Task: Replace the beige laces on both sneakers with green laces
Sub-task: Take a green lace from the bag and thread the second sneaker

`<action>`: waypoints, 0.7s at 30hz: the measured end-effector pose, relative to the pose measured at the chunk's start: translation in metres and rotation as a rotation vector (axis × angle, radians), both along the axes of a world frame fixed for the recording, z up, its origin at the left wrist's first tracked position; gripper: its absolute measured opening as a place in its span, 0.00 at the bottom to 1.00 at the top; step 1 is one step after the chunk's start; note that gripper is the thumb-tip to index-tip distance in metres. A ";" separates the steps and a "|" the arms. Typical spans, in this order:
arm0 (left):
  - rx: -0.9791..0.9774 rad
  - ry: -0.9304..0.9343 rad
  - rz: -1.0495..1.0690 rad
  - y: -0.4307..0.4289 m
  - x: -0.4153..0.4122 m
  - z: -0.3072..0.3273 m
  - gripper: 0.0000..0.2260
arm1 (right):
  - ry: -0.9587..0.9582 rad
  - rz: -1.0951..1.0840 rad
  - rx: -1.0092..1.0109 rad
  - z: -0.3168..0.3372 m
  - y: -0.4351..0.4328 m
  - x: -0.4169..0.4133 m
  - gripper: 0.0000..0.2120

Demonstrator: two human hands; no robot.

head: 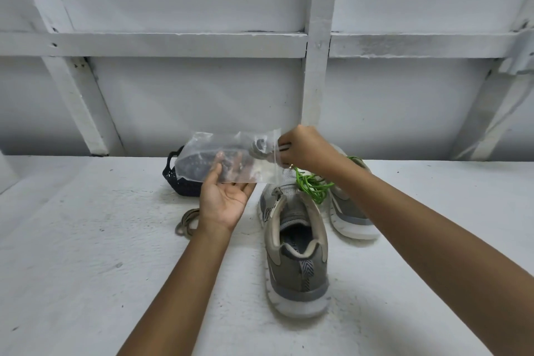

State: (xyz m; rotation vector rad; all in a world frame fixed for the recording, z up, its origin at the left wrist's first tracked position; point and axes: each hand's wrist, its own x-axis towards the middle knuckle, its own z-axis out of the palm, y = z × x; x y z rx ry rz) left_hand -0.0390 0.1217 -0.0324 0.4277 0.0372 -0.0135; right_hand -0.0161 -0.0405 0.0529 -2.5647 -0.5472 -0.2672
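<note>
Two grey sneakers stand on the white surface: the near sneaker shows its heel and has no lace in it, and the far sneaker is partly hidden by my right forearm. A bundle of green lace lies across them. A clear plastic bag with a dark coiled lace inside hangs above the surface. My left hand holds the bag from beneath, fingers behind it and thumb in front. My right hand pinches the bag's right end. A loose beige lace lies left of my left wrist.
A dark woven basket sits behind the bag near the wall. A white framed wall rises at the back of the surface.
</note>
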 end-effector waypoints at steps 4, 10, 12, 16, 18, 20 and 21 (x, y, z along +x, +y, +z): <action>-0.002 0.044 0.008 -0.008 0.001 -0.002 0.10 | 0.395 0.034 0.637 0.005 0.003 -0.001 0.09; 0.006 0.033 -0.017 -0.016 -0.001 -0.004 0.13 | 0.871 0.011 1.057 0.019 -0.004 0.000 0.11; 0.004 0.044 -0.033 -0.018 -0.003 -0.004 0.11 | 0.909 0.003 1.048 0.021 -0.005 0.001 0.11; 0.034 0.047 -0.093 -0.020 -0.005 -0.005 0.08 | 0.805 -0.035 0.839 0.021 -0.005 0.008 0.10; 0.059 0.047 -0.096 -0.018 -0.007 -0.007 0.12 | 0.682 -0.065 0.735 0.025 -0.008 0.011 0.06; 0.042 0.066 -0.063 -0.014 -0.009 -0.009 0.16 | 0.610 -0.063 0.651 0.034 -0.017 0.015 0.06; 0.025 0.085 -0.038 -0.011 -0.008 -0.010 0.17 | 0.583 -0.057 0.601 0.040 -0.022 0.017 0.06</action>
